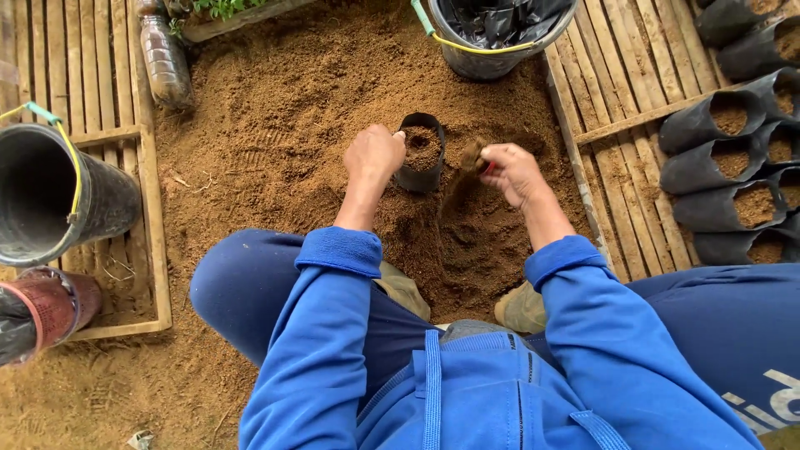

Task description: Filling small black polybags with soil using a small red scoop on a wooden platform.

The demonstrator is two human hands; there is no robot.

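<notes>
A small black plastic nursery bag (421, 154), part-filled with brown soil, stands upright in the middle of a loose soil heap (283, 125) with open soil all round it. Bamboo slat flooring (625, 67) borders the heap on the right, where filled black bags (733, 158) lie stacked. A black bucket (50, 196) lies tipped at the left edge; another black bucket (500, 33) is cut off at the far edge. The left hand (373, 154), fingers curled, grips the bag's left rim. The right hand (510, 171), just right of the bag, is closed round a soil-caked scoop (475, 157) that is hard to make out.
</notes>
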